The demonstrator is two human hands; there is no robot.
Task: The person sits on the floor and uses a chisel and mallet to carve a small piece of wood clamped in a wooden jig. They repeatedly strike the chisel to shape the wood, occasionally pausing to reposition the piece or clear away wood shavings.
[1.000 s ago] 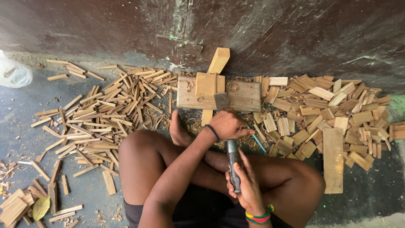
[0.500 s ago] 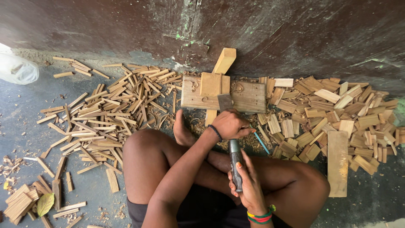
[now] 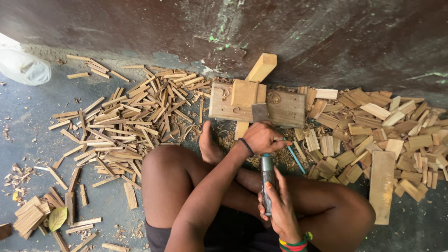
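— From the head view, what has the right hand (image 3: pixel 280 212) got?

— It is wrapped around a grey metal tool (image 3: pixel 267 179) with a cylindrical body, held upright over the person's crossed legs. The thumb lies along the tool's side and its top end pokes out above the fingers.

— And the left hand (image 3: pixel 262 137)?

— It reaches forward, palm down, fingers curled loosely. It sits just above the tool's top end, at the near edge of the wooden jig board (image 3: pixel 256 106). Whether it grips anything underneath, I cannot tell; the fingers hide it.

— Where does the jig lie relative to the hands?

— Flat on the floor (image 3: pixel 32 121) right ahead of the left hand, against the foot of the dark wall (image 3: pixel 326 32). A pale wooden block (image 3: pixel 244 92) sits on it, a long stick (image 3: pixel 261 67) angles up from behind it, and a small grey metal plate (image 3: pixel 260 112) lies just beyond the left knuckles.

— What surrounds them?

— A heap of thin wood strips (image 3: pixel 135 116) to the left, a spread of wider flat wood pieces (image 3: pixel 373 130) to the right, and a blue-handled pencil-like thing (image 3: pixel 296 158) just right of the left hand. A bare foot (image 3: pixel 208 147) rests beside the left wrist.
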